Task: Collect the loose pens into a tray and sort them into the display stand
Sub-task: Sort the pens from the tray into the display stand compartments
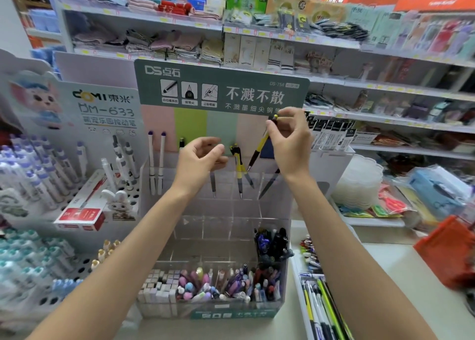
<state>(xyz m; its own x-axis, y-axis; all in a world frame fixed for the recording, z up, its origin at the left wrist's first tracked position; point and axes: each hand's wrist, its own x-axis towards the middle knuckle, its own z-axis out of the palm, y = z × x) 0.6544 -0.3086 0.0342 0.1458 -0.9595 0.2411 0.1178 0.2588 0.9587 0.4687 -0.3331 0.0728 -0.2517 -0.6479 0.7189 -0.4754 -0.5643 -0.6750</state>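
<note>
You're pinching the yellow pen [260, 145] in R hand [290, 144], axis tilting tip down-left toward the display stand [221, 208] slot below; L hand [199, 158] grip: can't tell.

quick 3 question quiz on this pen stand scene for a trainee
1. True or false: the right hand holds a yellow and black pen tilted over the back row of the display stand.
2. Where do the loose pens lie? A) in the white tray right of the stand B) on the floor C) on the top shelf
3. Fill in: the two white pens with purple caps stand at the back row's ____ end.
Key: 1 true; 2 A; 3 left
</note>
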